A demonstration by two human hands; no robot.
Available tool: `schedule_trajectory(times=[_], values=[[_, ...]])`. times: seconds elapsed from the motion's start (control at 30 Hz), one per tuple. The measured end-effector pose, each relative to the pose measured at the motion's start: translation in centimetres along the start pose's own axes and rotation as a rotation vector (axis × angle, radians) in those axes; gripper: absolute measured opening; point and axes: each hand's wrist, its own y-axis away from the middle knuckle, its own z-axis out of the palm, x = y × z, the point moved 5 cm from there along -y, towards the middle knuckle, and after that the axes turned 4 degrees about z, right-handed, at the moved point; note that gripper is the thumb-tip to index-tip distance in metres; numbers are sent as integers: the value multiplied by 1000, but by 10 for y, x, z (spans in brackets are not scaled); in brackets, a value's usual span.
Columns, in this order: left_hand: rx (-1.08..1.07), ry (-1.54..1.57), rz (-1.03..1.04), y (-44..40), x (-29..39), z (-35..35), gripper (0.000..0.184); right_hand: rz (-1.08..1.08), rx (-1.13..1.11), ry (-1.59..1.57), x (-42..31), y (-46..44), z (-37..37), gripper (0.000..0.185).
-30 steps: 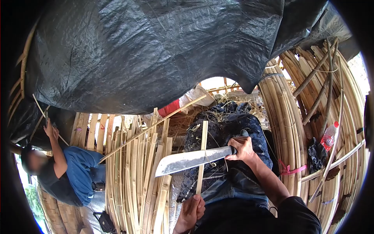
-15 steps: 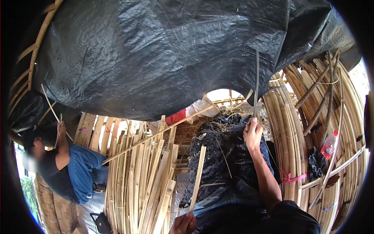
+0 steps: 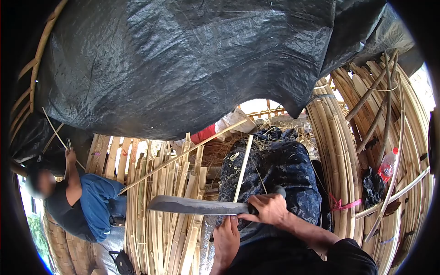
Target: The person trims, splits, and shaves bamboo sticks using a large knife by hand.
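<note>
My right hand point(image 3: 271, 209) is closed round the dark handle of a machete point(image 3: 195, 206). Its long, broad blade points left and lies roughly level across my lap. Beneath the blade, my left hand point(image 3: 227, 237) is closed on the lower end of a thin bamboo strip point(image 3: 244, 167). The strip rises away from me, passing the blade near the handle; whether blade and strip touch I cannot tell. Dark patterned cloth point(image 3: 293, 165) with lettering covers my legs behind the strip.
Split bamboo slats point(image 3: 158, 215) stand close on my left. A bamboo bundle point(image 3: 337, 151) tied with pink ribbon point(image 3: 346, 205) is on my right, beside a plastic bottle point(image 3: 388, 166). Black sheeting point(image 3: 197, 64) hangs ahead. Another person point(image 3: 75, 197) sits at left holding a thin strip.
My right hand has come down towards me, turning the machete from upright to level. My left hand has moved up and forward with the bamboo strip, so both hands are now close together.
</note>
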Motion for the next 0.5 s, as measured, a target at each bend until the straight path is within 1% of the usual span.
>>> schedule_trajectory(times=[0.03, 0.13, 0.2, 0.23, 0.27, 0.3, 0.33, 0.4, 0.43, 0.47, 0.5], values=[[-16, 0, -25, 0, 2, -2, 21, -49, 22, 45, 5, -3, -4, 62], [-33, -28, -57, 7, 4, -12, 20, -67, 78, 139, 37, -10, -11, 59], [-39, -50, -67, 17, 0, -19, 20, 32, 115, 223, 68, -13, -13, 59], [-78, -33, -99, 22, -4, -21, 21, 72, 110, 246, 84, -13, -14, 59], [-114, -15, -130, 26, -7, -20, 21, 152, 96, 258, 104, -12, -8, 59], [-117, -15, -165, 30, -8, -20, 26, 186, 110, 255, 121, -12, -5, 60], [-114, -13, -168, 37, -11, -20, 26, 220, 123, 251, 131, -14, -8, 60], [-61, -42, -202, 50, -19, -20, 32, 525, 96, 278, 160, -17, -15, 59], [-66, -41, -206, 54, -21, -22, 32, 606, 181, 254, 169, -21, -21, 56], [-73, 66, -255, 57, -26, -23, 34, 448, 464, 402, 170, -23, -25, 55], [-71, 171, -299, 57, -31, -24, 36, 515, 429, 289, 184, -20, -23, 56]])
